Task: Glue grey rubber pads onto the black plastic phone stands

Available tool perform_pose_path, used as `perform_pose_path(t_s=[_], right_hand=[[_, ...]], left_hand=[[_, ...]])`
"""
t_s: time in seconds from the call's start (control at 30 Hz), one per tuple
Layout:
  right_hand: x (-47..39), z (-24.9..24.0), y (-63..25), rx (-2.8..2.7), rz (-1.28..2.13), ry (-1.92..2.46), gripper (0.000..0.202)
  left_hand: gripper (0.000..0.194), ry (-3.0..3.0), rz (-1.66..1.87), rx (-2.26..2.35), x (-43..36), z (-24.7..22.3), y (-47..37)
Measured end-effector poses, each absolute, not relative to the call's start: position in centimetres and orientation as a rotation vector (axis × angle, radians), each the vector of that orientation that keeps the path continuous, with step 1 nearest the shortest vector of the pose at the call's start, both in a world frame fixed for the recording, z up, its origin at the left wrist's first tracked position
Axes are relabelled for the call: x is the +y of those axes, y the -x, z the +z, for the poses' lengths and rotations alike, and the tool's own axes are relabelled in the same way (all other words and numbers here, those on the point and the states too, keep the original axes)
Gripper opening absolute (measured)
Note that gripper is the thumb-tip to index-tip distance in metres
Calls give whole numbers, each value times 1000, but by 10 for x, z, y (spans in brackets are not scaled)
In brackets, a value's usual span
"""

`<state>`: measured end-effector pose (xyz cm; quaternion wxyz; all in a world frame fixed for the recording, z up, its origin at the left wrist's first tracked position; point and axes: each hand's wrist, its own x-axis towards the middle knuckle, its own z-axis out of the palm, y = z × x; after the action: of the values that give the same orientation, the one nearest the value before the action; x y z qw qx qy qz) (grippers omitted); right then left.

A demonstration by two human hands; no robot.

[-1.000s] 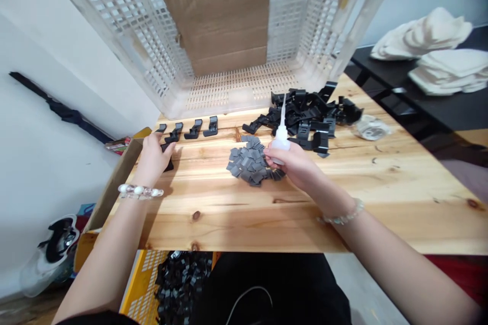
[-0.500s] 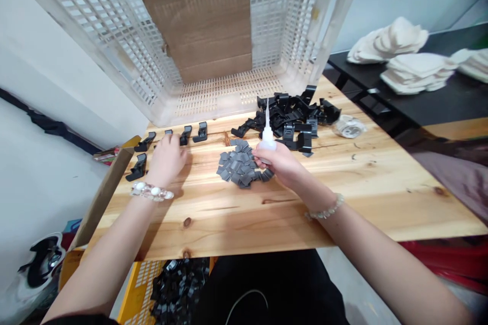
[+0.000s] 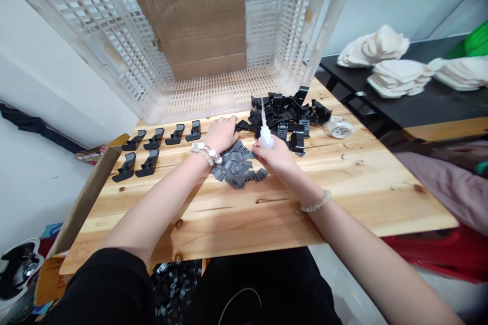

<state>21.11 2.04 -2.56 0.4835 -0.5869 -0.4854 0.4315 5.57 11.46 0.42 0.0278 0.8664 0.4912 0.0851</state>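
White and nozzle-up, a bottle (image 3: 266, 139) sits gripped in our right hand (image 3: 277, 156). Our left hand (image 3: 221, 134) is at the edge of the heaped black brackets (image 3: 280, 114); we cannot tell whether it grips one. Grey pieces (image 3: 236, 165) lie near both hands on the surface (image 3: 229, 223). To their left, we see six brackets (image 3: 148, 163) in two rows; beyond, a lattice crate (image 3: 223, 103) holds brown cardboard (image 3: 198, 15).
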Motion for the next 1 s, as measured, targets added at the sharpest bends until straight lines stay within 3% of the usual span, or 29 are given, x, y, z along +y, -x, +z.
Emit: perform_pose_path(t_s=[0.17,0.4,0.67,0.9,1.0], right_hand=[[20,-26,-213,-1377,860,1556,15],[18,-24,-210,-1403,805,1568,12],[8,-7,-201,-889,1304,1083,36],[0,-5,-196,-879,1538,1034,25],[-2,0,-195,-875,1572,994,19]], left_hand=[[32,-2665,244,1551,88,25,-23],[33,-1979,653,1412,45,31,14],[21,-1234,787,964,18,9,6],[21,-1205,748,899,10,6,3],[25,-1544,862,927,11,4,8]])
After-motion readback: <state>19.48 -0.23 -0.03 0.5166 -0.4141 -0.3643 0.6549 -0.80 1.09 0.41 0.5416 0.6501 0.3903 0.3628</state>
